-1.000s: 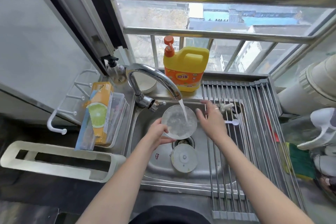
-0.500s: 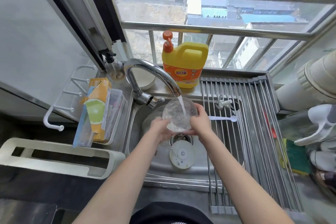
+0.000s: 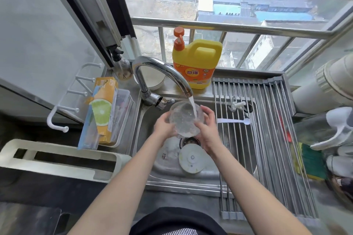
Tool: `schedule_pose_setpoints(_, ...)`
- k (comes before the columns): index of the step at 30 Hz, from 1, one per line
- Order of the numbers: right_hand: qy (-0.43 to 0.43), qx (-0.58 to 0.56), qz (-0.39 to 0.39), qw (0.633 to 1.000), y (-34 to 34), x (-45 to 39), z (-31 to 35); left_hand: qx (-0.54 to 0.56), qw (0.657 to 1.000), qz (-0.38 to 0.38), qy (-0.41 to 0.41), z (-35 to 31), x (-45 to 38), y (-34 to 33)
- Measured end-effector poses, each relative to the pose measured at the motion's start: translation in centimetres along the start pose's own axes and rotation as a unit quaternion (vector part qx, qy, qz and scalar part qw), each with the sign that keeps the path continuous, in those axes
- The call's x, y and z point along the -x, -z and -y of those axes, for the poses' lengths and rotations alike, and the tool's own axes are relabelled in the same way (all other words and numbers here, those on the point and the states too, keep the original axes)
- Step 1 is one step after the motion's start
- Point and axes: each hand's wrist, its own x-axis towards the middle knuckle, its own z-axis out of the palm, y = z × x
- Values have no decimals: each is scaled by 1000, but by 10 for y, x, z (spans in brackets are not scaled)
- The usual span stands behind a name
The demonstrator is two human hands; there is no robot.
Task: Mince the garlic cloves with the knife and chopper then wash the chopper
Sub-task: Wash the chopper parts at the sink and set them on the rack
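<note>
Both hands, L (image 3: 165, 127) & R (image 3: 206, 127), cup clear round chopper bowl (image 3: 183, 119) under tap stream (image 3: 193, 106), fingers curled round its sides, above steel sink (image 3: 210, 173).

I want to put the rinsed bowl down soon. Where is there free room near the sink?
The drying rack is bare in front of the white spoon. The sink floor is crowded around the round lid. The ledge behind the tap holds the soap jug.

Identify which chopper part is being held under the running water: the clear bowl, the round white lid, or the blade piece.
The clear bowl, gripped by both the left hand and the right hand; the lid lies in the sink, the blade piece on the rack.
</note>
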Motion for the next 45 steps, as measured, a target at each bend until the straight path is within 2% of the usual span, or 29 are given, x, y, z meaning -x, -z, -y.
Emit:
schedule_pose_setpoints(2,61,144,-7,988,4,-7,7,51,998,-5,46,0,0,-6)
schedule_pose_setpoints(3,71,178,-9,981,3,-8,12,64,996,-12,58,-2,2,-9)
schedule_pose_setpoints(5,40,173,-12,984,1,-8,21,61,995,-29,70,-6,3,-13)
schedule_pose_setpoints(8,-91,70,-12,993,0,-8,21,58,991,0,121,-16,7,-14)
schedule_pose_setpoints(10,-181,-77,0,980,3,-7,7,53,992,33,111,-24,8,-14)
schedule_pose_setpoints(12,-256,-238,15,937,5,-4,-10,29,997,47,48,-29,5,-15)
schedule_pose_setpoints(14,-280,-263,18,923,0,0,-17,-70,996,25,-57,-33,5,-18)
schedule_pose_setpoints(16,-227,-160,21,960,-6,1,-16,-148,980,-23,-130,-33,6,-18)
schedule_pose_setpoints(17,-180,-83,12,980,-6,1,-13,-170,974,-42,-145,-31,5,-17)
schedule_pose_setpoints(19,-79,55,-14,995,-2,0,-4,-203,965,-63,-154,-23,1,-15)
schedule_pose_setpoints(21,-1,174,-28,984,1,-1,7,-158,982,-65,-79,-11,-4,-12)
schedule_pose_setpoints(22,25,236,-30,971,1,-3,11,-92,994,-59,-21,-8,-4,-12)
schedule_pose_setpoints(24,56,340,-21,939,-4,-3,19,3,996,-55,68,-5,1,-13)
schedule_pose_setpoints(26,58,384,-20,921,-10,-2,26,31,993,-48,105,-2,4,-15)
schedule_pose_setpoints(29,22,421,-37,906,-11,-5,35,38,990,-64,116,4,3,-19)
schedule_pose_setpoints(31,-84,371,-21,925,-5,-6,30,20,989,-102,106,2,5,-18)
schedule_pose_setpoints(32,-157,318,-8,935,-2,-5,26,-21,989,-120,84,3,4,-16)
schedule_pose_setpoints(34,-264,251,7,931,2,-4,13,-166,977,-133,-9,-1,6,-10)
schedule_pose_setpoints(36,-302,234,11,924,6,-1,2,-246,957,-110,-107,-2,5,-8)
schedule_pose_setpoints(38,-311,186,13,932,10,0,-6,-225,960,-73,-149,-4,5,-9)
schedule_pose_setpoints(41,-296,93,34,950,11,4,-8,-87,988,-39,-124,-7,4,-9)
schedule_pose_setpoints(43,-264,86,54,959,5,4,-8,-17,998,-24,-61,-9,6,-10)
schedule_pose_setpoints(45,-221,127,66,965,-1,6,-2,23,999,-9,23,-10,9,-12)
